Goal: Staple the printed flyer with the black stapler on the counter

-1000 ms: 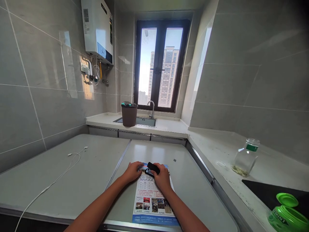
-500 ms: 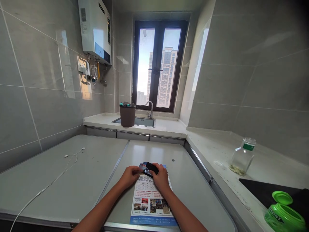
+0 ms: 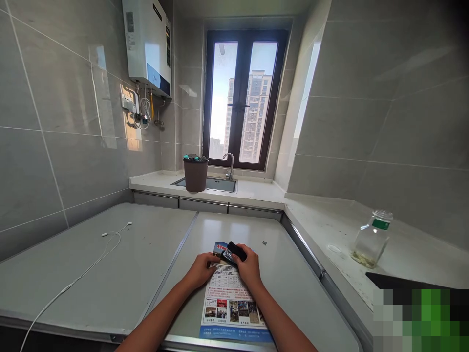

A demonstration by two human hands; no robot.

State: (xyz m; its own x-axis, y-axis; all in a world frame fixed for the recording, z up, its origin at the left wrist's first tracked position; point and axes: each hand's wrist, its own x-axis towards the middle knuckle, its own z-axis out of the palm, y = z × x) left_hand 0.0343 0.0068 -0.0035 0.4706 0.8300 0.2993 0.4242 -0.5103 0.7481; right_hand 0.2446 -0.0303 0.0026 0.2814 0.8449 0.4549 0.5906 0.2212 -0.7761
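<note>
A printed flyer [image 3: 229, 293] with small photos and a blue bottom band lies on the grey table in front of me. My right hand [image 3: 249, 266] is closed round a black stapler [image 3: 236, 251], which it holds tilted over the flyer's upper part. The stapler's top arm and base stand apart at the left end. At the flyer's upper left edge rests my left hand [image 3: 202, 270], thumb and fingers apart, fingertips touching the paper. A small grey piece, perhaps a strip of staples [image 3: 264, 242], lies beyond my right hand.
A white cable [image 3: 78, 279] runs across the table's left half. On the right counter stand a glass jar [image 3: 371, 242] and a clear round lid [image 3: 333, 248]; the corner nearby is pixelated. A brown bin [image 3: 195, 176] stands at the sink [image 3: 222, 185] below the window.
My left fingers have drawn back slightly from the stapler and spread apart. The stapler has shifted slightly right in my right hand. The view has moved a little, and the lower right corner is now pixelated.
</note>
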